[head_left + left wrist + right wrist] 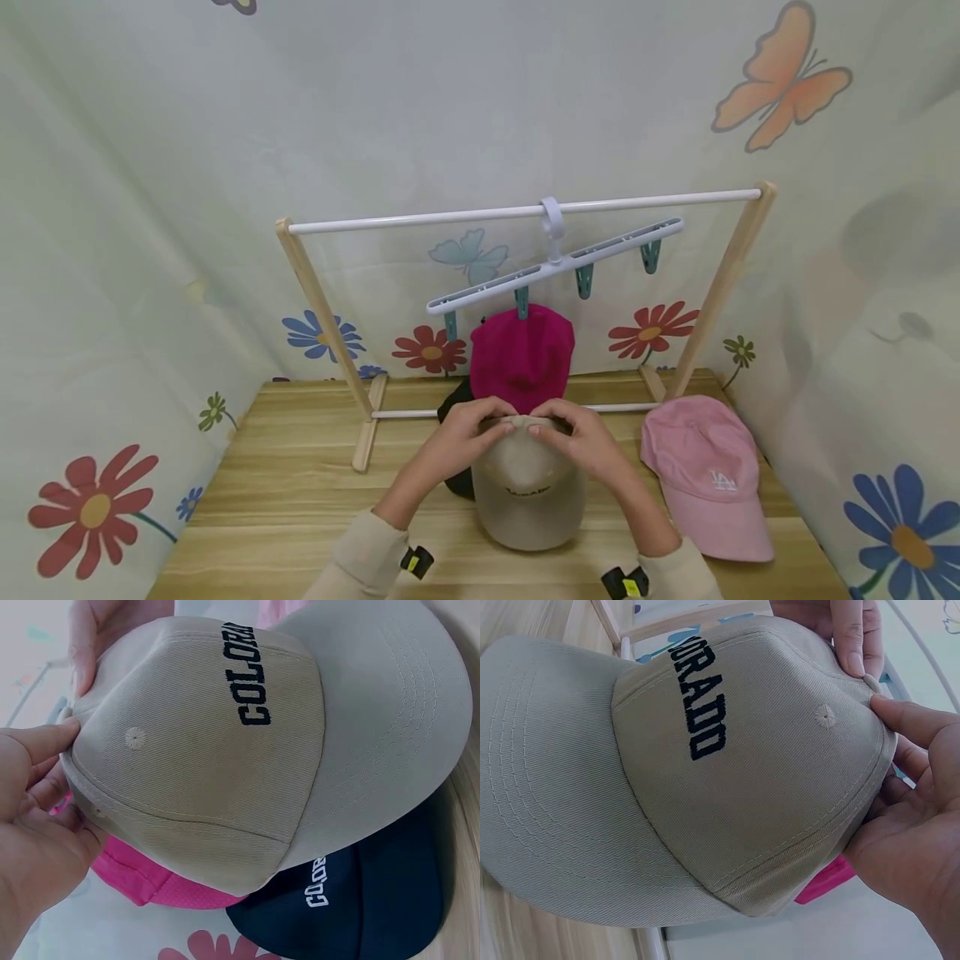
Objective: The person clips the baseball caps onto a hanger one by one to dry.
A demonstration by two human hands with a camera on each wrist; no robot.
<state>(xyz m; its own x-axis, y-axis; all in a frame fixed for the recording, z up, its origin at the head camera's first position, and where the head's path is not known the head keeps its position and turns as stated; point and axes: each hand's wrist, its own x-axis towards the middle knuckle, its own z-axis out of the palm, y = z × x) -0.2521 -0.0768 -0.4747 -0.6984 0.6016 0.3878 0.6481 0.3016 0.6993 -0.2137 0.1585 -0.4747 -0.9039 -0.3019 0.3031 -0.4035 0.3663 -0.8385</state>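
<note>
The worktop [277, 508] is yellow-tan with streaky wood grain. The beige cap [528, 467] is plain but for black block letters on its front and pale stitching curving over its brim. Near the worktop's right edge, the soft pink cap [701, 454] bears a white LA mark. Toward the back edge come a solid magenta cap [521, 358] and a dark cap [397, 885] with white lettering. The rack pairs pale wood uprights [324, 308] with white bars [420, 221]; the hanger [487, 291] is white, its clips [584, 282] teal. Past the back edge, the whitish backdrop [375, 100] shows red, blue and green flowers [648, 333] and orange and light-blue butterflies [780, 50].
</note>
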